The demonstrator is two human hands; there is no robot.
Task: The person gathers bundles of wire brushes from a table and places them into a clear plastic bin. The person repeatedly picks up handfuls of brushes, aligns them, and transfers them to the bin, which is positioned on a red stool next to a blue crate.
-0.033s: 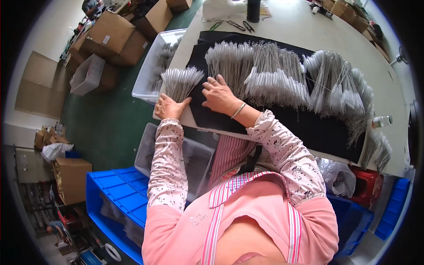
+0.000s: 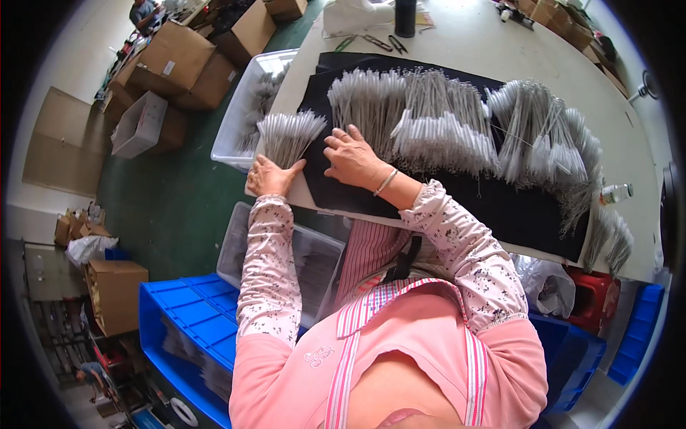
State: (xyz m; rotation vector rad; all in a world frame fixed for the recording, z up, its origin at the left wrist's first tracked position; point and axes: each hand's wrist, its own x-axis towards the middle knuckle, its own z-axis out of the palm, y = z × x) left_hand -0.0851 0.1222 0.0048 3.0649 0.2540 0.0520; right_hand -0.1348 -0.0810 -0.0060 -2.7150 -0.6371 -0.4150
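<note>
Thin wire brushes with white bristle heads and looped wire ends lie in thick bunches on a black cloth (image 2: 500, 211). At the table's left corner, my left hand (image 2: 271, 176) is curled around the lower wire ends of a small bunch of brushes (image 2: 291, 137), whose white heads fan out away from me. My right hand (image 2: 351, 157) is just to its right, palm down with fingers slightly bent and spread. Its fingertips are beside the lower left of a larger bunch of brushes (image 2: 368, 100); whether they touch it is unclear. Another pile of brushes (image 2: 446, 136) lies to the right.
Left of the table stands a white bin (image 2: 230, 136) holding more brushes. A clear bin (image 2: 314, 250) and blue crates (image 2: 193, 304) are below the table edge. Pliers-like tools (image 2: 377, 43), a dark cylinder (image 2: 405, 18) and a small bottle (image 2: 616, 193) rest on the table (image 2: 486, 39).
</note>
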